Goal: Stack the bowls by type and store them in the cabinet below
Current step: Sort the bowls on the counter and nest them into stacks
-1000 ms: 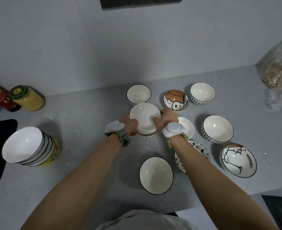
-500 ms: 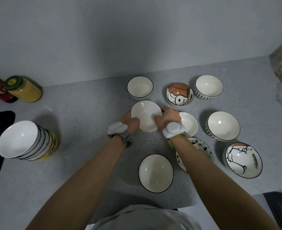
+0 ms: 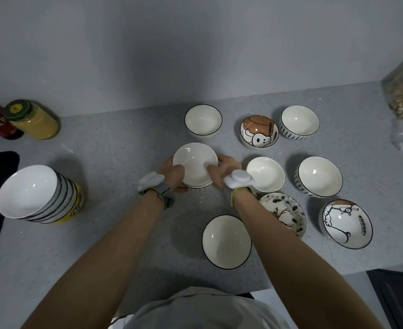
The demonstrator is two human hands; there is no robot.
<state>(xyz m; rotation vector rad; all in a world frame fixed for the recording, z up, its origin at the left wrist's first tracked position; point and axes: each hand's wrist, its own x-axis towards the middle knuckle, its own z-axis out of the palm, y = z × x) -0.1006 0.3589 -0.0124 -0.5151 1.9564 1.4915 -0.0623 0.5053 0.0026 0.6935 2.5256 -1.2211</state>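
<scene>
- Bowls in a small white stack sit between the two hands, on the desk.
- Left hand grips the stack's left side, with the thumb over the rim of the top bowl; right hand grips the right side in the same way.
- They look like glazed ceramic, so I judge the stack stiff, rather heavy, slippery and easy to chip; the best hold is low on both sides, under the bottom bowl.
- Just right of the right hand lies a plain shallow bowl, and below that wrist a leaf-pattern dish.
- Near the forearms stands a black-rimmed bowl.
- Far left of the left hand, a taller stack waits, with jars behind it.
- The cabinet below is not in view.
</scene>
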